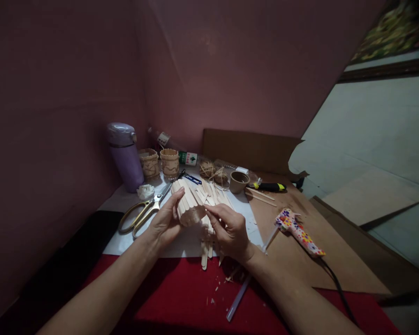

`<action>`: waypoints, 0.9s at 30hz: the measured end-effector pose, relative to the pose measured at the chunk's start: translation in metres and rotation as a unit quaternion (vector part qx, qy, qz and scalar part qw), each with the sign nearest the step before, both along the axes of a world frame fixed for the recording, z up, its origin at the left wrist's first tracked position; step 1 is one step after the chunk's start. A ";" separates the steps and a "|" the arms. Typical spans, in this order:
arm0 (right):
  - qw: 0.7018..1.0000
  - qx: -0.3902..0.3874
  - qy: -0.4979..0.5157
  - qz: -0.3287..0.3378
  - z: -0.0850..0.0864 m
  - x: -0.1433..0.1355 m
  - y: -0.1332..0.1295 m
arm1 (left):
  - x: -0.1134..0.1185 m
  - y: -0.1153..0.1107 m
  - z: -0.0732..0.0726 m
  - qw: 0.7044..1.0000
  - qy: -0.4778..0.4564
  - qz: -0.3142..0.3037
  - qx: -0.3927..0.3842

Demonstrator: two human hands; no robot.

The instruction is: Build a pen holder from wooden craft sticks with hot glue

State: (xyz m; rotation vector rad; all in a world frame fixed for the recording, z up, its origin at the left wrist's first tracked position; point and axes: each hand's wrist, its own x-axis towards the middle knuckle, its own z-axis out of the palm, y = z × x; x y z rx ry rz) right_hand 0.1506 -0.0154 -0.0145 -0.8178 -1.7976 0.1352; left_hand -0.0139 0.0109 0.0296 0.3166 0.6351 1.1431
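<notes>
Above the white sheet [183, 249], my left hand [166, 217] clasps a pale, round wooden-stick cup [186, 197], likely light and stiff, by its safer sides, my right hand's [231, 231] fingers pinched together at its rim.

Purple flask [128, 165] (lidded) near wall [122, 70]; right, perhaps framed picture [398, 37]

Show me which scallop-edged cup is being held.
The pale craft-stick cup, tilted in the left hand; the two decorated cups stand upright by the purple tumbler.
</notes>
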 end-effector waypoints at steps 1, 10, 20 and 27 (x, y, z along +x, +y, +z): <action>1.000 0.000 0.002 -0.002 0.000 0.000 0.000 | 0.000 0.001 0.000 1.000 -0.004 -0.001 0.000; 0.999 0.028 -0.016 0.031 -0.002 0.005 -0.001 | -0.006 0.000 -0.003 0.997 -0.028 -0.068 0.019; 0.995 0.088 -0.029 0.025 0.006 0.000 -0.011 | -0.014 -0.003 -0.006 0.990 0.004 -0.083 0.116; 0.984 0.148 -0.095 -0.017 0.010 0.002 -0.016 | -0.017 -0.004 -0.014 0.977 -0.019 -0.150 0.148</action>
